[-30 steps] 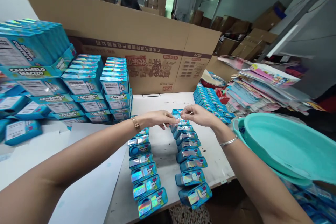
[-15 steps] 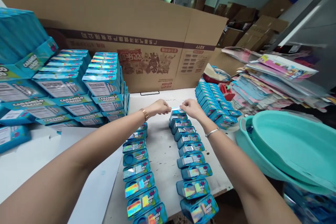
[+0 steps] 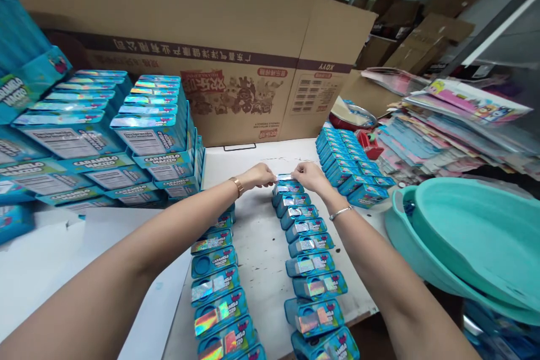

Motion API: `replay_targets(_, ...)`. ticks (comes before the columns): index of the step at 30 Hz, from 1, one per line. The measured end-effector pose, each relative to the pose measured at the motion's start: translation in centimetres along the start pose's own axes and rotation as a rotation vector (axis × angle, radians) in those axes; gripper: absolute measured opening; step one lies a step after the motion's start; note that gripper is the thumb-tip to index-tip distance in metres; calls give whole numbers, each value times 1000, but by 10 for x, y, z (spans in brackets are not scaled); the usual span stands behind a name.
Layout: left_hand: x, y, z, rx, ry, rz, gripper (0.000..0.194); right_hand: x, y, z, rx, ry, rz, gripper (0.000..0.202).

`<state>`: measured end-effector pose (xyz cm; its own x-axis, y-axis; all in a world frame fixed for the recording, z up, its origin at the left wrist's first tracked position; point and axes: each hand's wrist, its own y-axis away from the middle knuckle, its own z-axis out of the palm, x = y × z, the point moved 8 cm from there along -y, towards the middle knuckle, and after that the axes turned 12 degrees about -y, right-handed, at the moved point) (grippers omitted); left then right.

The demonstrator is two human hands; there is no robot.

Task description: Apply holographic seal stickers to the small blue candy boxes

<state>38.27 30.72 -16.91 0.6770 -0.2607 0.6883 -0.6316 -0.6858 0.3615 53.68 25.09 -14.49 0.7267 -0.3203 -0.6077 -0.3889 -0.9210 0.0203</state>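
My left hand and my right hand pinch the two ends of a short shiny strip. The strip lies across the top of the farthest blue box in the right row. Most boxes in this row carry a shiny silvery strip on top. A second row of blue boxes runs to the left, its far end partly behind my left forearm; one box there shows a bare round recess. Both rows stand on the white table.
Stacked blue display boxes fill the left. A large cardboard carton stands behind. Smaller blue boxes, a red tape dispenser, stacked flat packaging and turquoise basins are on the right.
The strip between my hands has come down onto the farthest box of the right row. The camera view has shifted slightly downward and closer.
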Motion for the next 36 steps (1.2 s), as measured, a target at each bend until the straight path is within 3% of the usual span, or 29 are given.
replay_targets(8,-5,-3,11,18,-49,-24,18,3,12,5,78,-70,-88,4)
replay_targets(12,-13,-4,26,15,-119,-68,22,4,15,8,133,-120,-113,22)
replay_targets(15,-14,-4,27,18,-150,-102,20,2,17,9,144,-135,-129,30)
replay_targets(18,-9,5,14,45,-124,-111,14,0,27,-6,171,-142,-151,36)
replay_targets(21,-6,26,8,22,-17,-97,8,-1,48,-28,186,-135,-193,30)
replay_targets(23,-5,43,15,-7,65,-90,4,-2,64,-35,149,-119,-215,23)
replay_targets(26,-5,64,32,24,137,-73,13,-5,83,-27,42,-71,-219,16)
replay_targets(30,1,76,48,180,109,-32,28,-9,90,-6,-56,22,-192,19)
replay_targets(36,23,91,47,373,-115,147,48,-15,82,7,-166,115,-205,17)
